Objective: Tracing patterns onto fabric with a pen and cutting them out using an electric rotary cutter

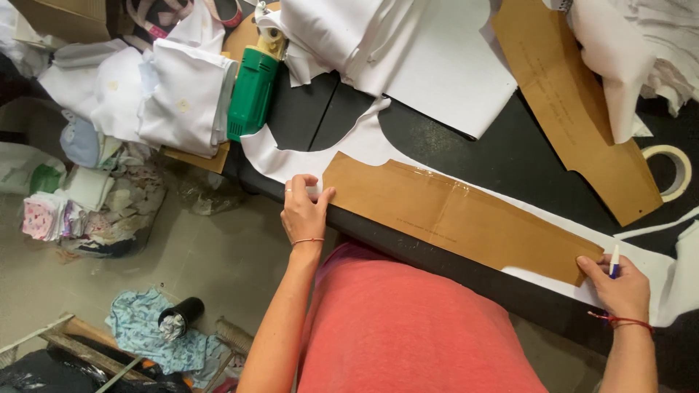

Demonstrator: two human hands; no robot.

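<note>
Left hand [304, 211] presses flat on the near end of a long brown cardboard pattern piece [459, 217], which lies over white cut fabric [364, 142] on the black table [510, 156]. Right hand [619, 287] pins the far end, a blue-and-white pen [614, 260] between its fingers. A green electric cutting tool [252, 91] sits beyond.

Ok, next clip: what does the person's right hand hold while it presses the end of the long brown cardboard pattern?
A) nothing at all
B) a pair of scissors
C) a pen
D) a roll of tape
C: a slim white and blue pen sticks up between the fingers of the right hand, which rests on the end of the brown cardboard pattern.
</note>
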